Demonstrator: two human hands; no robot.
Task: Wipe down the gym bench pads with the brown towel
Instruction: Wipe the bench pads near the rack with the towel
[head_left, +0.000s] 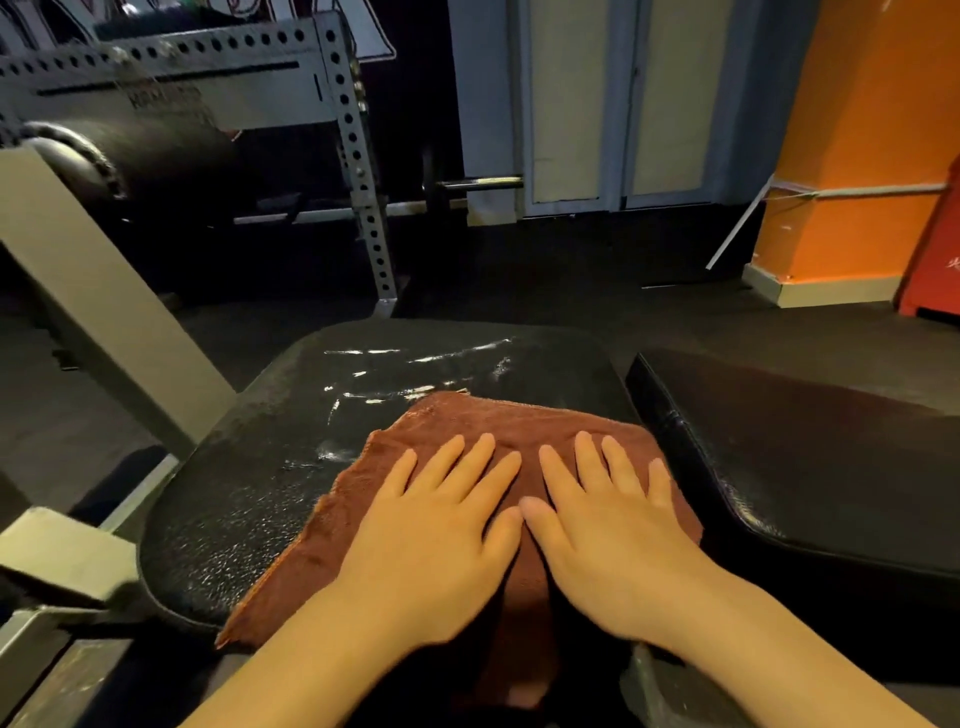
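Spread flat over the near right part of a black, pebble-textured vinyl seat pad: a rust-brown terry towel, one corner pointing away toward the middle of the pad, the near edge draped over the front lip and hanging down between the forearms. Pressed on top, side by side: left hand and right hand, palms down, fingers straight and slightly fanned, nothing gripped or pinched. Thumbs touching, or all but touching, at the centre of the towel. Left hand over the towel's middle, with a broad strip of cloth showing to its left and running down to a frayed corner at the pad's near edge. Right hand toward the towel's right border, little finger close to the edge where the cloth meets the gap between pads. Beyond the fingertips, a short reach of uncovered towel, then bare pad with wet, shiny streaks catching the light. Just to the right, across a narrow gap, a second black smooth vinyl pad, dry-looking and untouched by cloth or hands. To the left, grey steel frame tubes slanting upward, and behind them a perforated grey steel rack upright. Dark rubber floor all around; an orange wall at far right.
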